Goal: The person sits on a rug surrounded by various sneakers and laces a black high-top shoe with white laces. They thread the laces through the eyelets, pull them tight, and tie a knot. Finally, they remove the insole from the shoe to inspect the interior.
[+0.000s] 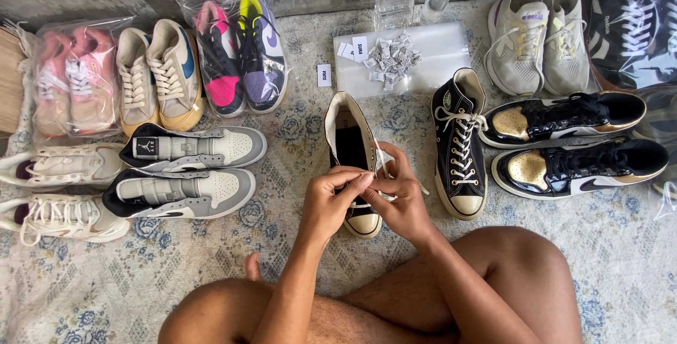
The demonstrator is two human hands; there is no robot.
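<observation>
Patterned rug [620,259] on floor: sneaker pairs, bagged shoes [240,51], black high-tops [460,143], plastic sheet [437,51] with tags.

We see our own left hand [331,199] and right hand [398,199], both bare: no rings, gloves or watch on either. Behind the hands our forearms carry no sleeves, and below them our knees and legs are uncovered too.

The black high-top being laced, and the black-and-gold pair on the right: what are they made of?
The black high-top looks like matte woven canvas with a smooth cream rubber toe cap. The black-and-gold pair looks like glossy patent leather or a synthetic; it shows bright reflections.
</observation>
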